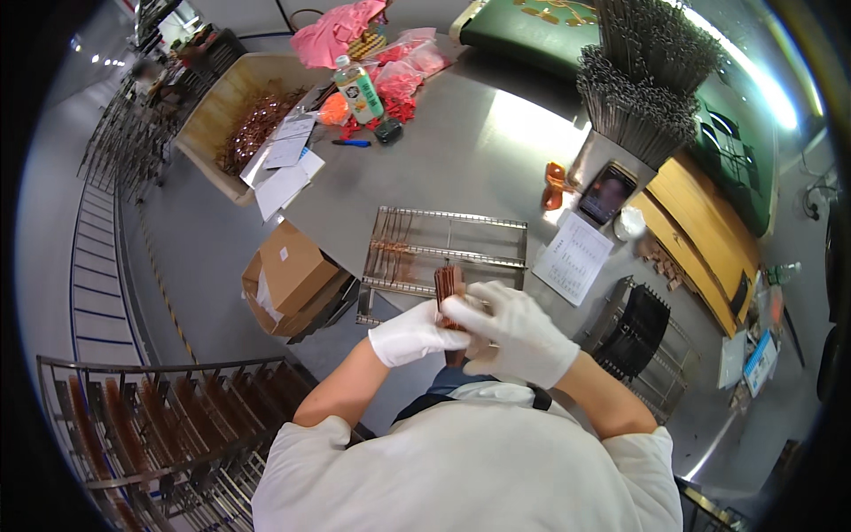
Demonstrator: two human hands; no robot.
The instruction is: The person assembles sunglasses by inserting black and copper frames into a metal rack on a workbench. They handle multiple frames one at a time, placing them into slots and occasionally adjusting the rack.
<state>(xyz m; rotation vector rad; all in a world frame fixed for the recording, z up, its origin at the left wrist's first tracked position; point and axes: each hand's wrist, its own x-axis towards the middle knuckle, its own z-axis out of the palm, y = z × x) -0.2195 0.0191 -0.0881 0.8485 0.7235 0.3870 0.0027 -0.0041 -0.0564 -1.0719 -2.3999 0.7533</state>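
Metal surface carries a rack; left hand pinches copper-brown strips; right hand close by, its grip too blurred to tell

Could not read small-lettered sheet right of rack. At rack's near edge, saw right hand blurred, partly hiding copper-coloured bundle.

I see white on the left glove and the right glove; the bundle is reddish brown; the rack silvery; the table grey; the bags pink; the pen blue; the sheet white with rows of dark writing; the tub cream; the carton brown.
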